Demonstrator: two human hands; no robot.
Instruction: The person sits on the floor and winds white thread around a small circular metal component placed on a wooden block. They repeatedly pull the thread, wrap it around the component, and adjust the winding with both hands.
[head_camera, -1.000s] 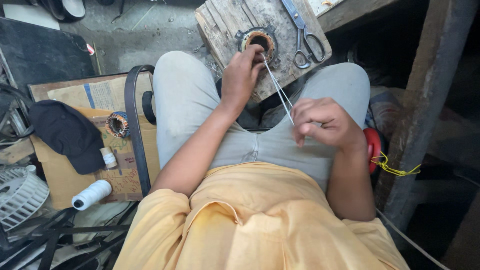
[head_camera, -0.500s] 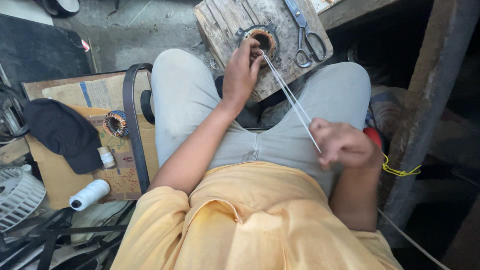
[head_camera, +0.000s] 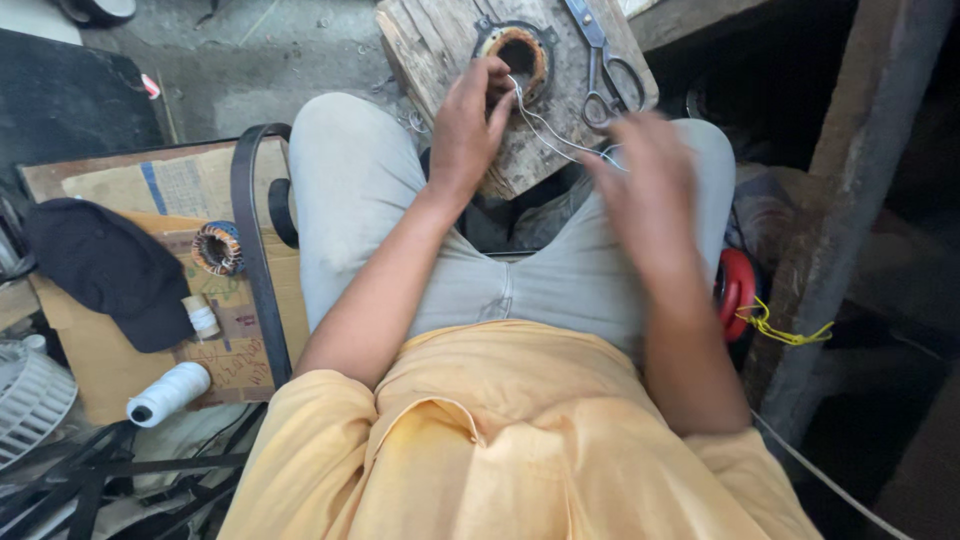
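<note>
A mustard-yellow shirt (head_camera: 500, 440) is showing at six o'clock, above it pale grey trousers (head_camera: 350, 190). At twelve o'clock a weathered grey-brown wooden block (head_camera: 440, 40) is carrying a copper-orange wound ring (head_camera: 522, 50) and steel-grey scissors (head_camera: 605, 60). White thread (head_camera: 545, 125) is trailing from the ring. At nine o'clock are lying a black cap (head_camera: 100, 265), brown cardboard (head_camera: 90, 350) and a white spool (head_camera: 168, 392).

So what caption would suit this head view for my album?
Left hand steadies a wound stator coil on a wooden block while the right hand pulls white thread.
</note>
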